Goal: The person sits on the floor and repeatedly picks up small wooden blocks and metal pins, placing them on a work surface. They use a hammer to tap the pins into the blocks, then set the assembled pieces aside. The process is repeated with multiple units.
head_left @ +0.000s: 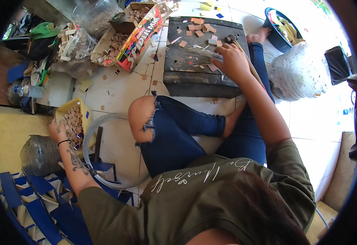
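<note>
Thin metal wires (192, 52) lie loosely bunched on a dark block (176, 61), at one o'clock from the middle of the view. At their three-o'clock end is the right hand (235, 61), fingers bent, thumb apart; whether it pinches a wire I cannot tell. A hammer (230, 38) shows its head just beyond the fingers, and brown squares (199, 34) are scattered nearby. The left hand (58, 130), well apart at nine o'clock, is against a yellow tub (87, 122) of small brown pieces (74, 124); its grip cannot be made out. A wire coil (87, 143) lies at eight, a red-sided box (146, 32) at eleven, and a wrapped bundle (297, 73) at two.
</note>
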`<state>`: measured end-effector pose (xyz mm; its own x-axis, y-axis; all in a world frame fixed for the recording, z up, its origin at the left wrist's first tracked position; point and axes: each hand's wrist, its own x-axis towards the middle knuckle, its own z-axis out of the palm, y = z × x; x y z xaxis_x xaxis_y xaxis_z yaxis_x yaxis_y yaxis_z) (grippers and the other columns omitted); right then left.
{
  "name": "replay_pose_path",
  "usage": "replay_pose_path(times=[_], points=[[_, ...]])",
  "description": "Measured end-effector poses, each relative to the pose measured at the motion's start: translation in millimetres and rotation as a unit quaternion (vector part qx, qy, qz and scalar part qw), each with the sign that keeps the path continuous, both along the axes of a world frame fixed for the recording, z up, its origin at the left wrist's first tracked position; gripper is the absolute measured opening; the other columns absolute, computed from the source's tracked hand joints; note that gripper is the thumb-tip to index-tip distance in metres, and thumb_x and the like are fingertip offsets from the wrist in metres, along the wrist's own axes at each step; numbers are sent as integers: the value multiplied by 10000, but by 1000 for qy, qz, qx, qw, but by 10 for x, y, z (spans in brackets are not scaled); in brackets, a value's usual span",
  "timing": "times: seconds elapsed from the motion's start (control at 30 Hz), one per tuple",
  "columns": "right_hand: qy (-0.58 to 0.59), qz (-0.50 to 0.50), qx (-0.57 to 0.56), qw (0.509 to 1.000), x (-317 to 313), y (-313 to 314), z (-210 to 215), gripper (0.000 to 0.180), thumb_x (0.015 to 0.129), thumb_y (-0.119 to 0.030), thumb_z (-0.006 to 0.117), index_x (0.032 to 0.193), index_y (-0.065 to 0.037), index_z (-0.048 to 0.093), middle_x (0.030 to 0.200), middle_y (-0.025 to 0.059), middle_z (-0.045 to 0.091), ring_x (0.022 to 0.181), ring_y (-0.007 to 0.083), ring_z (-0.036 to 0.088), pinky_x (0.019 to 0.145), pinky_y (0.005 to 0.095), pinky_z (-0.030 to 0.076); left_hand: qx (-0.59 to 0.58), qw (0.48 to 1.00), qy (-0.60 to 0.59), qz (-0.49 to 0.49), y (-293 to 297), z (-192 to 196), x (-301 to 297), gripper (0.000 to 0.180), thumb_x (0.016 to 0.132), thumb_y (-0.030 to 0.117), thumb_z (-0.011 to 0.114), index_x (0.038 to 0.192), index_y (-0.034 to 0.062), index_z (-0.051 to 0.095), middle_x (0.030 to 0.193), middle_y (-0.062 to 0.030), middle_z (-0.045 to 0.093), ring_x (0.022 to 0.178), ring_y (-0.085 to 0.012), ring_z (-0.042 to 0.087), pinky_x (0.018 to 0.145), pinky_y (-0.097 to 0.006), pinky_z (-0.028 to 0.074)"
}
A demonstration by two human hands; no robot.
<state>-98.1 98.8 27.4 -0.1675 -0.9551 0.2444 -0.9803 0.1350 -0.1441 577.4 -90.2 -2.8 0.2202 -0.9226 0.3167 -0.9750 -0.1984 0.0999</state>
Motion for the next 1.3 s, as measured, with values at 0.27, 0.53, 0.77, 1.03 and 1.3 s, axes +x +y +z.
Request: replay_pose_path(times=[0.27, 0.53, 0.77, 1.03, 1.3], points=[[-121, -5, 24, 992, -159, -133, -38, 119, 775, -145, 674, 830, -42, 694, 837, 128, 685, 845, 294, 661, 794, 402, 513, -148, 908, 59, -387, -222, -2, -2745, 440, 812, 227, 715, 1208, 58, 627, 1142, -159, 634, 1091, -346, 568, 989, -445, 408], [-431, -56, -50, 899, -401, 72, -64, 134, 771, -107, 687, 810, 16, 651, 729, 86, 649, 677, 146, 612, 649, 290, 495, -67, 795, 146, -585, 160, 106, -5249, 306, 816, 291, 688, 1020, 63, 704, 955, -108, 650, 925, -276, 585, 827, -405, 468], [-650, -22, -83, 755, -316, 316, -21, 120, 855, -55, 673, 954, 12, 661, 890, 35, 674, 792, 80, 587, 723, 219, 452, -80, 846, 108, -517, 207, -24, -5720, 210, 765, 277, 734, 881, 105, 701, 882, -73, 664, 915, -272, 594, 760, -419, 455], [-651, -17, -103, 752, -290, 361, 73, 130, 863, -75, 679, 966, 4, 685, 853, 18, 694, 800, 62, 586, 728, 203, 437, 17, 749, 348, -563, 637, 206, -5460, 153, 755, 177, 731, 884, 119, 671, 824, 16, 685, 846, -181, 620, 795, -362, 414], [-627, 40, -97, 772, 65, 391, 18, 117, 841, -48, 707, 922, 11, 646, 817, 16, 677, 764, 64, 618, 671, 198, 484, -13, 741, 295, -603, 1372, 89, -4898, 146, 723, 142, 756, 856, 139, 695, 830, 28, 679, 842, -199, 585, 849, -353, 377]])
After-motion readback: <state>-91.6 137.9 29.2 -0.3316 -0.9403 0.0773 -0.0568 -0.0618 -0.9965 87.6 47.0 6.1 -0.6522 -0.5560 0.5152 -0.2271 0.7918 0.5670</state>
